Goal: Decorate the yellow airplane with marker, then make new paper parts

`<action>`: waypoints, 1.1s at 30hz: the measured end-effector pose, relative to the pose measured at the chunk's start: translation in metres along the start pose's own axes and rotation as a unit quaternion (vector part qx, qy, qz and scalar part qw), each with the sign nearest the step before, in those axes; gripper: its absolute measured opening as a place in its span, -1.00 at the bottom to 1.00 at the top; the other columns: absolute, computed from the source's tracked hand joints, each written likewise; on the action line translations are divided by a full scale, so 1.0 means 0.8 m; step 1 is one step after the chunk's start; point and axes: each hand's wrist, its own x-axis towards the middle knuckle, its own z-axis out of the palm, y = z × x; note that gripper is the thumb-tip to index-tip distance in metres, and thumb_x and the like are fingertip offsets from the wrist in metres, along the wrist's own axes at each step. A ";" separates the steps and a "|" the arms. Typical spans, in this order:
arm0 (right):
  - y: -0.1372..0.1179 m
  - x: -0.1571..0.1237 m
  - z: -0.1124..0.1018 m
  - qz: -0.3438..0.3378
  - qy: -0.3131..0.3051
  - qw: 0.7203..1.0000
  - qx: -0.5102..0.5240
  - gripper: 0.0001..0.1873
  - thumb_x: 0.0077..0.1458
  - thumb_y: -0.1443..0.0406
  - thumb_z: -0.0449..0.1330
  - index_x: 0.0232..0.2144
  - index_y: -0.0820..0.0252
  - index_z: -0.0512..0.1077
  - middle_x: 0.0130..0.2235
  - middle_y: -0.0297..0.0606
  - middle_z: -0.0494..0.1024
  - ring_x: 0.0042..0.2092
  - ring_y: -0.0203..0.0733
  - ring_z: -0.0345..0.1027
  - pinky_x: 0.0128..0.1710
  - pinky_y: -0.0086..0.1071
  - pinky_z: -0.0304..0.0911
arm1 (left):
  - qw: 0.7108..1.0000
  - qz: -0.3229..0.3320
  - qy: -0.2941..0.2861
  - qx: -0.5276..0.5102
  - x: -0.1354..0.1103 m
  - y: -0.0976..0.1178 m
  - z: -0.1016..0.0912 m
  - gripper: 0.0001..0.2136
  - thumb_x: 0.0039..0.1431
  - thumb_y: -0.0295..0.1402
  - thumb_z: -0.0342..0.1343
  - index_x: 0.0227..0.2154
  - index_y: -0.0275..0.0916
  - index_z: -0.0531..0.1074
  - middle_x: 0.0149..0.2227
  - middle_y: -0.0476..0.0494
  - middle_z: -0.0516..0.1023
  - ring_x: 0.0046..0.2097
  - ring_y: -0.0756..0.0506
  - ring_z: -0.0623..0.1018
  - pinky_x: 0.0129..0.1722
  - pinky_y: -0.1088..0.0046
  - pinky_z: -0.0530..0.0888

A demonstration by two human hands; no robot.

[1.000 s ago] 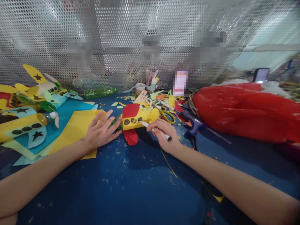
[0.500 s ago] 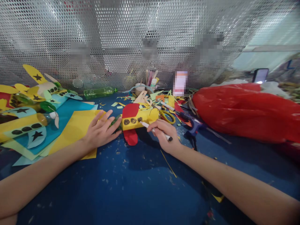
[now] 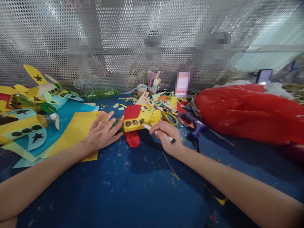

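Perforated silvery sheeting behind a flecked blue tabletop, pale panel at upper right.

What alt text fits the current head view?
A right hand holds a white marker at dark circles on a yellow toy plane; the left hand is at its green end. Paper scraps litter the blue table behind.

White marker in the right hand slightly farther right, tip lower against the third black circle.

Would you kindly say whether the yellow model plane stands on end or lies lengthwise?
Lying lengthwise: the yellow model plane stretches sideways, its black circles in a near-level row.
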 end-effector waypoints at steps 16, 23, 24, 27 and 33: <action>-0.002 0.001 -0.001 0.004 -0.001 1.000 0.000 -0.73 0.11 0.45 -0.03 -0.49 0.15 0.41 -0.55 -0.35 0.43 -0.48 -0.26 0.29 -0.46 -0.36 0.19 | 1.000 -0.016 -0.006 -0.019 -0.002 0.001 0.001 -0.51 0.20 -0.17 0.14 0.18 -0.16 0.32 -0.19 -0.12 0.61 0.13 -0.22 0.48 0.25 0.17 0.23; -0.003 0.001 -0.002 0.020 0.017 1.000 -0.012 -0.72 0.08 0.45 -0.03 -0.53 0.14 0.41 -0.58 -0.36 0.40 -0.50 -0.26 0.26 -0.47 -0.36 0.17 | 1.000 -0.003 0.006 0.013 0.001 0.000 0.000 -0.59 0.20 -0.13 0.13 0.07 -0.17 0.41 -0.22 -0.10 0.61 0.09 -0.20 0.51 0.25 0.20 0.25; -0.004 0.001 -0.002 0.020 0.020 1.000 -0.012 -0.72 0.08 0.45 -0.04 -0.54 0.14 0.41 -0.59 -0.36 0.40 -0.51 -0.26 0.25 -0.48 -0.35 0.16 | 1.000 -0.004 0.005 0.009 0.000 0.000 0.000 -0.58 0.20 -0.14 0.13 0.08 -0.18 0.41 -0.21 -0.11 0.61 0.09 -0.20 0.51 0.24 0.20 0.26; -0.005 0.001 -0.002 0.022 0.019 0.999 -0.015 -0.72 0.09 0.43 -0.03 -0.53 0.14 0.41 -0.60 -0.36 0.38 -0.51 -0.25 0.24 -0.48 -0.35 0.16 | 1.000 -0.009 -0.005 -0.006 -0.001 0.000 0.000 -0.54 0.20 -0.16 0.14 0.14 -0.17 0.37 -0.20 -0.13 0.61 0.11 -0.22 0.49 0.23 0.17 0.26; -0.004 0.001 -0.003 0.012 0.001 1.000 -0.010 -0.72 0.13 0.44 -0.03 -0.49 0.15 0.41 -0.56 -0.35 0.41 -0.49 -0.26 0.28 -0.47 -0.36 0.16 | 1.000 0.002 -0.002 0.003 0.001 0.000 -0.002 -0.55 0.18 -0.18 0.16 0.10 -0.23 0.41 -0.22 -0.16 0.61 0.10 -0.24 0.50 0.24 0.16 0.26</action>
